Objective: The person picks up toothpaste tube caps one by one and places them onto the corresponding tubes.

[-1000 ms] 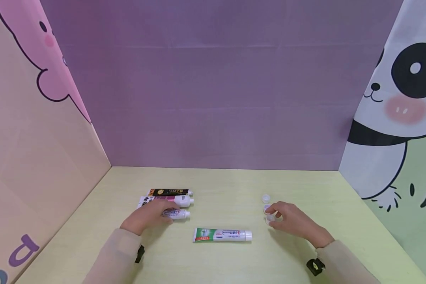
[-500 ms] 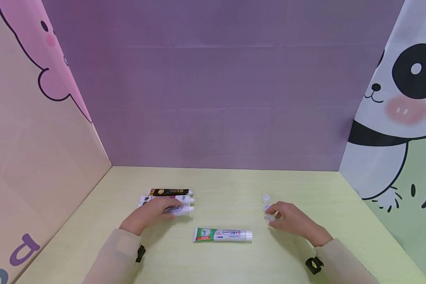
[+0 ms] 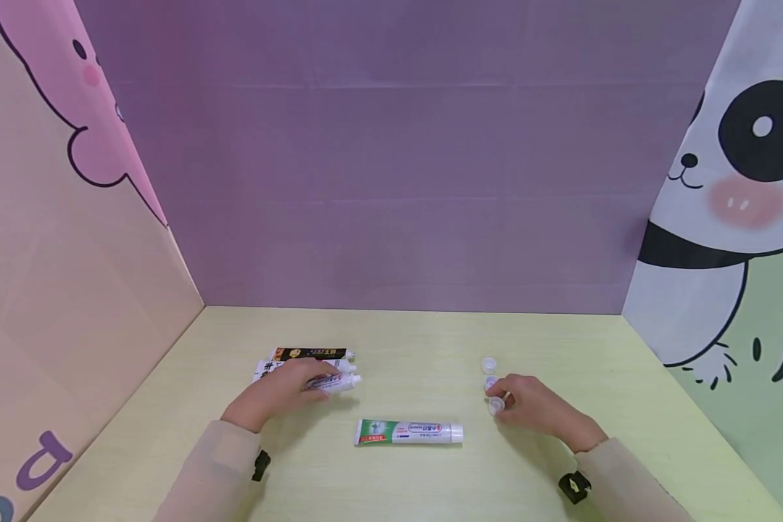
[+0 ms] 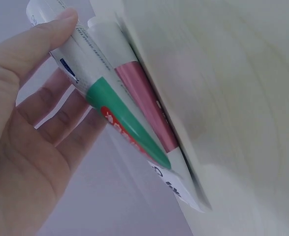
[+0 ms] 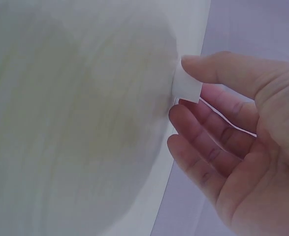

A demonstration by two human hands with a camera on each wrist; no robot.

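Observation:
My left hand (image 3: pixel 275 393) pinches a green-and-white toothpaste tube (image 4: pixel 115 114), its bare nozzle pointing right. Behind it lies a pink-and-white toothpaste tube (image 4: pixel 146 101), partly covered by the hand in the head view. Beyond that is a black toothpaste tube (image 3: pixel 309 354). With thumb and fingertips, my right hand (image 3: pixel 540 410) pinches a small white cap (image 5: pixel 187 87) close over the table. A second cap (image 3: pixel 490 381) is just behind those fingertips, and a third cap (image 3: pixel 489 365) sits farther back.
One more green-and-white toothpaste tube (image 3: pixel 407 432), capped, lies between the hands nearer the front of the pale table (image 3: pixel 404 486). A purple backdrop (image 3: pixel 404 181) rises at the table's back edge, with printed panels at both sides.
The green-and-white tube in my left hand has moved slightly right and up, its nozzle now tilted away. The cap at my right fingertips has turned a little; that hand has barely moved.

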